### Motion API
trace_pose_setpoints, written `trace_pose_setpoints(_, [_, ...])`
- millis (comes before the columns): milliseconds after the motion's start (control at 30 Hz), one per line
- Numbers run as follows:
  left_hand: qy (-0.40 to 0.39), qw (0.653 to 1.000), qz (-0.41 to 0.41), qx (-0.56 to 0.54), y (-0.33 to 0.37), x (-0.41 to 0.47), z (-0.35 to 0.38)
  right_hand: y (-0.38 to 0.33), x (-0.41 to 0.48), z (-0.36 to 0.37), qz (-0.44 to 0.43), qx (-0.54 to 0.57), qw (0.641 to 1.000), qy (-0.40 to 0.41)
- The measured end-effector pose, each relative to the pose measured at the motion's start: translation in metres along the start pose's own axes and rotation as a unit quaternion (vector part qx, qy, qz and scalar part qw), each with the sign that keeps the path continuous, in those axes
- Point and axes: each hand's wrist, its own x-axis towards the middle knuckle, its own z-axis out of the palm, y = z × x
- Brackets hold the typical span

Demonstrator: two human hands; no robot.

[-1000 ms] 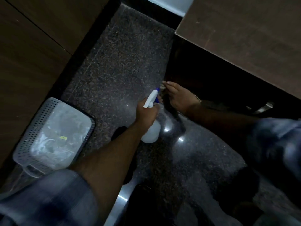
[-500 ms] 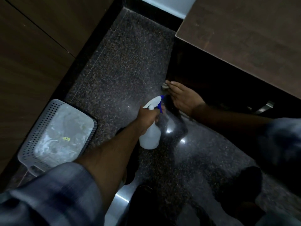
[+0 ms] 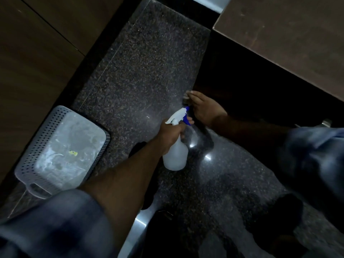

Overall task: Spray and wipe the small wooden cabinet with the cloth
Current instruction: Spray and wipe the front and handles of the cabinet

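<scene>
The small wooden cabinet has a brown top (image 3: 290,40) at the upper right and a dark shadowed side (image 3: 247,86) below it. My left hand (image 3: 170,134) grips a white spray bottle (image 3: 176,153) by the neck, its white and blue nozzle pointing toward the cabinet's lower corner. My right hand (image 3: 206,108) presses a cloth (image 3: 186,97) flat against the cabinet's dark side near the floor. Only a pale edge of the cloth shows past my fingertips.
A grey perforated plastic basket (image 3: 61,151) stands on the speckled granite floor (image 3: 149,67) at the left, beside brown wooden panels (image 3: 37,53). A metal handle (image 3: 325,122) shows on the cabinet front at the right. My dark shoes and legs fill the bottom.
My right hand with the cloth slid a little up and away along the cabinet's side. The bottle moved slightly right and lower, its nozzle turning toward the cabinet.
</scene>
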Motion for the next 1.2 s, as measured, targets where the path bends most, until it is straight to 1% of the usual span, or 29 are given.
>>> trace_pose_setpoints(67, [0.002,1.000,-0.012,0.008,-0.003,0.002,0.004,-0.002,-0.016,0.021,-0.031,0.007,0.999,-0.030])
trace_pose_setpoints(133, [-0.017,1.000,-0.009,0.016,-0.003,0.001,0.007,-0.002,-0.048,0.037,-0.061,-0.016,0.996,-0.056])
trace_pose_setpoints(200, [-0.020,1.000,-0.006,0.018,0.002,-0.001,0.012,0.001,-0.079,0.038,-0.053,-0.061,0.995,-0.051])
trace_pose_setpoints(267, [-0.001,1.000,-0.009,0.014,0.002,-0.001,0.017,0.008,-0.081,0.026,-0.017,-0.093,0.996,-0.008])
trace_pose_setpoints(333, [0.018,1.000,-0.012,0.004,0.003,-0.003,0.022,0.012,-0.056,0.009,0.011,-0.061,0.998,0.018])
trace_pose_setpoints(400, [0.030,1.000,-0.008,-0.002,0.004,-0.003,0.023,0.012,-0.022,-0.004,0.000,-0.011,1.000,0.027])
trace_pose_setpoints(500, [0.040,0.999,-0.031,-0.015,0.005,0.001,0.020,-0.002,0.002,0.005,-0.019,0.008,0.999,-0.037])
trace_pose_setpoints(533, [0.040,0.998,-0.037,-0.012,0.005,0.004,0.016,-0.006,0.001,0.014,-0.025,0.016,0.999,-0.046])
trace_pose_setpoints(633, [0.023,0.999,-0.021,0.006,0.002,0.012,0.007,-0.008,-0.033,0.036,-0.054,0.018,0.996,-0.063])
trace_pose_setpoints(700, [0.029,0.999,-0.022,0.027,0.006,0.011,0.009,0.000,-0.055,0.038,-0.048,-0.004,0.998,-0.044])
trace_pose_setpoints(767, [0.044,0.998,-0.020,0.037,0.012,0.014,0.012,0.009,-0.051,0.023,-0.009,-0.049,0.999,0.005])
trace_pose_setpoints(833, [0.050,0.998,-0.018,0.034,0.019,0.012,0.017,0.011,-0.028,0.008,0.002,-0.015,0.999,0.042])
trace_pose_setpoints(867, [0.048,0.998,-0.012,0.031,0.023,0.012,0.019,0.011,-0.017,0.003,0.006,0.018,0.999,0.046])
trace_pose_setpoints(933, [0.042,0.999,-0.004,0.011,0.026,0.010,0.021,0.008,-0.008,0.000,0.013,0.046,0.998,0.040])
trace_pose_setpoints(1000, [0.051,0.998,-0.019,0.011,0.023,0.011,0.018,0.001,-0.020,0.016,0.006,0.040,0.999,0.007])
trace_pose_setpoints(1067, [0.051,0.998,-0.036,0.015,0.019,0.013,0.014,-0.007,-0.053,0.037,-0.029,0.012,0.999,-0.043])
trace_pose_setpoints(1100, [0.049,0.998,-0.040,0.017,0.018,0.014,0.013,-0.008,-0.073,0.048,-0.041,0.006,0.998,-0.051])
trace_pose_setpoints(1133, [0.045,0.998,-0.041,0.019,0.017,0.014,0.014,-0.007,-0.089,0.054,-0.034,0.007,0.998,-0.047])
trace_pose_setpoints(1200, [0.042,0.998,-0.036,0.022,0.018,0.014,0.016,0.001,-0.103,0.049,0.019,-0.015,1.000,-0.013])
